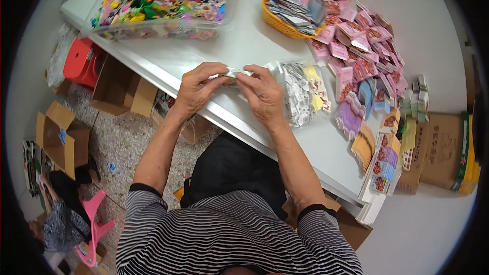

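Over the near edge of the white table, both my hands meet at one small, flat, pale packet. My left hand pinches its left end between thumb and fingers. At the other end, my right hand has its fingertips closed on it too. My fingers cover much of the packet, and its kind is too small to make out. Right beside my right hand lies a clear plastic bag of small black-and-white printed pieces, with yellow printed cards at its right side.
A clear tub of colourful trinkets stands at the far left. An orange-yellow basket holds silvery packets. Pink small boxes pile up at the right, above purple stacked cards. Open cartons and another person are on the left.
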`<state>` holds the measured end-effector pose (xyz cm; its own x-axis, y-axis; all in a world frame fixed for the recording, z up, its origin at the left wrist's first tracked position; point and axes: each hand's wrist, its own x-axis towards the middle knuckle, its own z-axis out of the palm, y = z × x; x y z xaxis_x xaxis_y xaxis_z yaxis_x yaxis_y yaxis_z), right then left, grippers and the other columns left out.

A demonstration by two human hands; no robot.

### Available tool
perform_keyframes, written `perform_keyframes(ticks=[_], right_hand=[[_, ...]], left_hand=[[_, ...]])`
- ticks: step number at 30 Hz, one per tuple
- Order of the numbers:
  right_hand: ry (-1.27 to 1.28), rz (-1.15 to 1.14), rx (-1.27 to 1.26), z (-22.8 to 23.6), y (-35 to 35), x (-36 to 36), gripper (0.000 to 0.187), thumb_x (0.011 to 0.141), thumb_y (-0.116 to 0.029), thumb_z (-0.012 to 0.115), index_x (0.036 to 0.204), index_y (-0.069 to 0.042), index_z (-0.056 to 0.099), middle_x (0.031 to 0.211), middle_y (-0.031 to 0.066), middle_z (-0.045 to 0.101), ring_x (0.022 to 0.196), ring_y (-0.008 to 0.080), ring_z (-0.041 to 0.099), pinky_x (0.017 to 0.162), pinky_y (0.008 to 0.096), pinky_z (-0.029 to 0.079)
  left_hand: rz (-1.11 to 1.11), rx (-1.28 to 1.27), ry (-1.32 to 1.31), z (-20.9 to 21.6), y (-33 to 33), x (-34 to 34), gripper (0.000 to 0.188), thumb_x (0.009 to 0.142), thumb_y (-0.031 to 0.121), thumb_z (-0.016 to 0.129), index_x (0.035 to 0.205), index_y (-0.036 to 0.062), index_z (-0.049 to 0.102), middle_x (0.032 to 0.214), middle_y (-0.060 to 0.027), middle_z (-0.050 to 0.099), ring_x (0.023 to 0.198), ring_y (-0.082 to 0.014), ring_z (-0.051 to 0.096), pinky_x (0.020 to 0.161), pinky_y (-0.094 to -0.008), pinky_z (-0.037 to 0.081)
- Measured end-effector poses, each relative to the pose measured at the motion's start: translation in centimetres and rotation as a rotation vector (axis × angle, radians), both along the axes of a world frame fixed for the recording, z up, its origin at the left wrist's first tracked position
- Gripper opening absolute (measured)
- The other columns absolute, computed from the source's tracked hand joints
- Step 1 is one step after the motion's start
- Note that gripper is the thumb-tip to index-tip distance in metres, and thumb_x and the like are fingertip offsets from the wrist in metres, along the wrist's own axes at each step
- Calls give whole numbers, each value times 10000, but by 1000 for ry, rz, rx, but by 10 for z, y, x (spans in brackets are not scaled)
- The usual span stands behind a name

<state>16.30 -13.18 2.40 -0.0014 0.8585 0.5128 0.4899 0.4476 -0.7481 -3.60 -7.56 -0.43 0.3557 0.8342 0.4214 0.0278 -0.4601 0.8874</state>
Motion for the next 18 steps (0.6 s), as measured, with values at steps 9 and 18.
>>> perform_keyframes(ticks=[9,18], right_hand=[[-84,-22,217,101,-82,151,260,777,-32,810,1025,-90,759,1032,89,692,790,213,694,650,309,555],[10,-1016,195,123,-315,427,196,905,0,725,1099,1,696,990,70,695,857,118,667,736,255,552]], left_hand=[[53,-152,-192,49,-58,102,589,945,-80,580,1500,23,413,1395,-170,567,1184,-250,618,869,-325,572],[271,-340,32,-8,-49,163,301,991,177,672,1249,24,652,1121,-44,689,947,-115,644,777,-252,505]])
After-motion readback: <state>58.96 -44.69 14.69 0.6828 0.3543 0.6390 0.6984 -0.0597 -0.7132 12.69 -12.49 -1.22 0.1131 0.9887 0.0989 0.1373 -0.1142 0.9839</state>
